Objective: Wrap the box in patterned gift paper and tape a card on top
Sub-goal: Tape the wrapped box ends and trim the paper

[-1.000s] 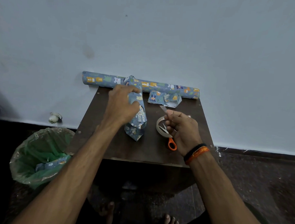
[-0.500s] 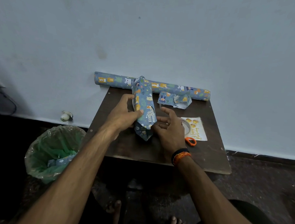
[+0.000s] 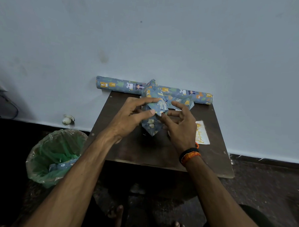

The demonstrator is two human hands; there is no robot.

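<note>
At the centre of the frame the wrapped box (image 3: pixel 151 125) stands on the dark table (image 3: pixel 160 153); the left hand (image 3: pixel 129 119) grips its folded paper flap between thumb and fingers; the right hand (image 3: pixel 180 126) touches it with loosely bent fingers. The card (image 3: pixel 202 134) lies right of centre; the paper roll (image 3: pixel 120 85) lies above, against the wall.

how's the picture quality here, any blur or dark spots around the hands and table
Head view: dim, bluish light; the left hand and right hand are slightly motion-soft on the wrapped box; the floor under the table is near black; wide-angle bending shows at the edges.
</note>
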